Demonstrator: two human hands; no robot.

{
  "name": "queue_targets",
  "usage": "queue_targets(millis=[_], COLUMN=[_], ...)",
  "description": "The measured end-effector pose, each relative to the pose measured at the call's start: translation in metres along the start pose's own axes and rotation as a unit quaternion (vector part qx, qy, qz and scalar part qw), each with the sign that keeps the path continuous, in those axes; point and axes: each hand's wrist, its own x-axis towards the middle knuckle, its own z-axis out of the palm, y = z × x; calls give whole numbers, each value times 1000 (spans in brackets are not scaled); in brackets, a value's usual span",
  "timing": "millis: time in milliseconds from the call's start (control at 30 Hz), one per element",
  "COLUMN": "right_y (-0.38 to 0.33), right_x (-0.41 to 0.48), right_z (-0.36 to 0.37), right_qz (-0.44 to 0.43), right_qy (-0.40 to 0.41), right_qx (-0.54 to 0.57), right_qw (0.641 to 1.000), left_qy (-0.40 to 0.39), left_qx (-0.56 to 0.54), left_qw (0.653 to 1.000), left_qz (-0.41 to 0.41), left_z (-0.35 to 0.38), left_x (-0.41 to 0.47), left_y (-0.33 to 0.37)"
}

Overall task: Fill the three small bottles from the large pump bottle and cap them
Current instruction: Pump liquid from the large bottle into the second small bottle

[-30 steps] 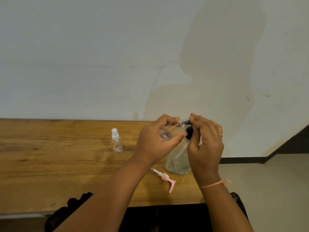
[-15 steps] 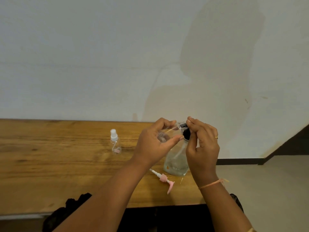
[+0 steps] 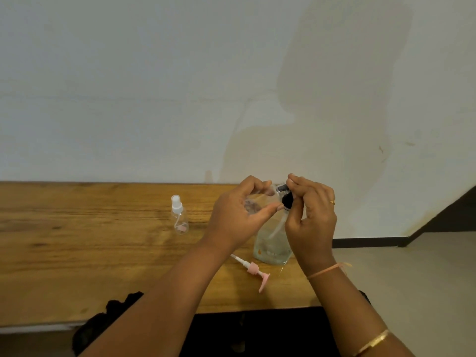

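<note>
My left hand (image 3: 239, 215) grips a small clear bottle (image 3: 253, 204), held on its side above the table. My right hand (image 3: 311, 217) pinches a black cap (image 3: 287, 199) at that bottle's neck. Behind and below both hands the large clear bottle (image 3: 271, 243) stands upright on the wooden table (image 3: 90, 253) with no pump on it. Its pink pump head (image 3: 253, 270) lies flat on the table in front of it. A second small clear bottle (image 3: 179, 216) with a white spray top stands to the left, apart from my hands. No third small bottle is in view.
The table's right end lies just past the large bottle, with bare floor (image 3: 412, 279) beyond it. A white wall (image 3: 154, 99) rises right behind the table. Dark cloth (image 3: 108, 315) hangs at the table's near edge.
Both hands stay together at the small bottle's neck. My right fingers have shifted slightly around the black cap. Nothing on the table has moved.
</note>
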Motion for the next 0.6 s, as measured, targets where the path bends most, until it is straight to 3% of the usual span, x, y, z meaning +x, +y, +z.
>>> queue_targets(millis=[367, 600], right_y=[-13, 1], right_x=[6, 1], right_z=[-9, -3], right_qz=[18, 10], right_qy=[16, -9], right_qx=[18, 22], right_qw=[1000, 1000], left_qy=[22, 17], left_qx=[5, -22], left_qw=[999, 999], left_qz=[25, -19], left_z=[0, 6], left_x=[-1, -2], left_y=[9, 1])
